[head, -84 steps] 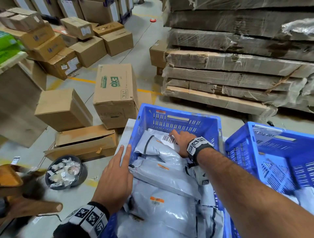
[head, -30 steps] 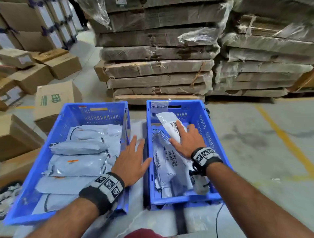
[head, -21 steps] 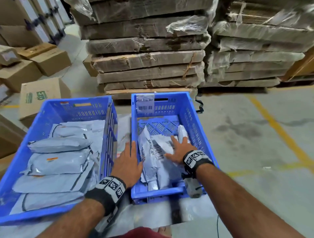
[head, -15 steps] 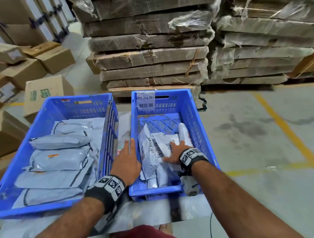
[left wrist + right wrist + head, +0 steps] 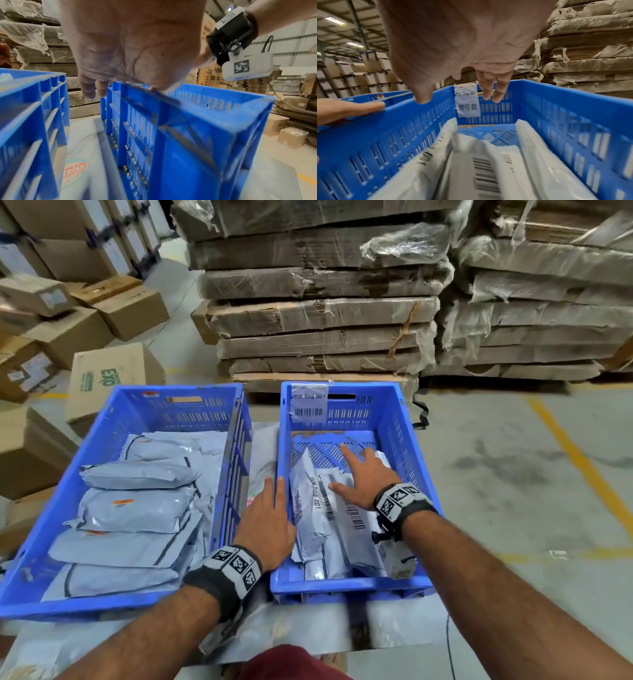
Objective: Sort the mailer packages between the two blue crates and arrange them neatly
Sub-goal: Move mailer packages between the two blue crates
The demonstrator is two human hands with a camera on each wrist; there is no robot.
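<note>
Two blue crates stand side by side. The left crate (image 5: pixel 54 542) holds several grey mailers (image 5: pixel 133 510) laid flat in overlapping rows. The right crate (image 5: pixel 404 446) carries a barcode label on its far wall and holds white barcoded mailers (image 5: pixel 342 529) leaning on edge. My left hand (image 5: pixel 269 508) lies open with straight fingers on the right crate's left rim (image 5: pixel 145 93). My right hand (image 5: pixel 363 474) hovers open over the white mailers (image 5: pixel 481 169), fingers spread, holding nothing.
Shrink-wrapped stacks of flat cardboard (image 5: pixel 322 313) rise just behind the crates. Brown cartons (image 5: pixel 113 374) stand on the floor to the left. Bare concrete floor with yellow lines (image 5: pixel 582 460) lies to the right. The crates sit on a pale wrapped surface (image 5: pixel 308 628).
My right hand has lifted off the white mailers and reached further toward the crate's far end. Earlier it carried a white mailer from the left crate into the right one.
</note>
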